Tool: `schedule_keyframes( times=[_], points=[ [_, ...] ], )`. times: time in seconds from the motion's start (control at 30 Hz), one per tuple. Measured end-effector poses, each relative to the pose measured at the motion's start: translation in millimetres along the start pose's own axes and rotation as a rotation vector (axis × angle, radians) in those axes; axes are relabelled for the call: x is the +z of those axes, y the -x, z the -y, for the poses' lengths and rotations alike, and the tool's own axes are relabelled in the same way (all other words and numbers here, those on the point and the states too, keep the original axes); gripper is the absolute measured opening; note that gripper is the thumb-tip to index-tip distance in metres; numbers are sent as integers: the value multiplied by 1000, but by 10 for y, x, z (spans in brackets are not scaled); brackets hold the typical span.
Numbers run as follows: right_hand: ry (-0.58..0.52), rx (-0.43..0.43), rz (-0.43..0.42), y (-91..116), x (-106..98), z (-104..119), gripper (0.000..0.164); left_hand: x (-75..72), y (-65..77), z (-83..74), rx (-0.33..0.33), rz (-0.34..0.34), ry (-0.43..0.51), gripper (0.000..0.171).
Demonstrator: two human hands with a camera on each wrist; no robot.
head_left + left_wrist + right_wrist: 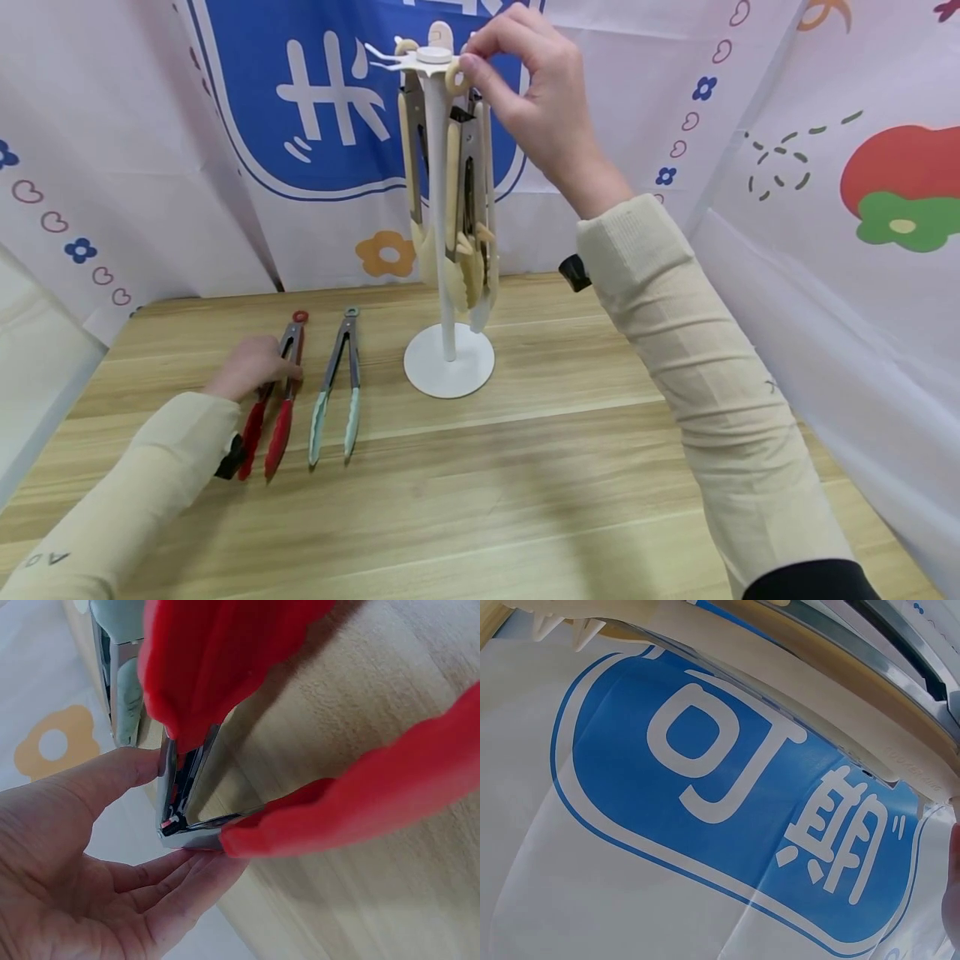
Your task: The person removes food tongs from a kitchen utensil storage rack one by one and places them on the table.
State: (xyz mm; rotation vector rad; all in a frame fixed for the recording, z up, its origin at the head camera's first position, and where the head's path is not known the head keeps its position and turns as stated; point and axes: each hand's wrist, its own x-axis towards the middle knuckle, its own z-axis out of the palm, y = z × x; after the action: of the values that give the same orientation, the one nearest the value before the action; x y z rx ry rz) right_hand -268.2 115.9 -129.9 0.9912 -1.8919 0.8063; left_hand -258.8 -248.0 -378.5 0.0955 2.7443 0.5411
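Note:
A white stand (448,379) with a round base and a hooked top holds several cream utensils. At its top, my right hand (536,96) pinches the cream ring of a pair of tongs (453,167), which hangs down beside the pole. Only a fingertip of that hand shows in the right wrist view, at the edge by a long cream handle (832,716). Lower left, my left hand (255,367) grips red-tipped tongs (280,437) near the hinge, thumb on one metal arm and fingers on the other (199,838). The tongs' arms are spread.
Teal-tipped tongs (352,421) lie spread on the wooden table (480,508), between the red tongs and the stand. A printed cloth (322,192) hangs behind the table, and a white cloth wall (810,333) stands at the right.

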Motion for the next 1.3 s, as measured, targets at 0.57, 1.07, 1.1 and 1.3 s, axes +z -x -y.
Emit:
schedule_keyframes(
  times=[0.57, 1.07, 1.1, 1.3],
  points=[
    [23, -43, 2, -10, 15, -11, 19, -12, 31, -22, 6, 28, -25, 31],
    [7, -42, -4, -17, 0, -33, 18, -230, 142, -660, 137, -169, -56, 28],
    [9, -51, -3, -16, 0, -35, 19, -240, 152, -703, 144, -191, -56, 29],
    [34, -105, 0, -9, -4, -43, 22, -287, 217, -932, 199, -260, -60, 37]
  ],
)
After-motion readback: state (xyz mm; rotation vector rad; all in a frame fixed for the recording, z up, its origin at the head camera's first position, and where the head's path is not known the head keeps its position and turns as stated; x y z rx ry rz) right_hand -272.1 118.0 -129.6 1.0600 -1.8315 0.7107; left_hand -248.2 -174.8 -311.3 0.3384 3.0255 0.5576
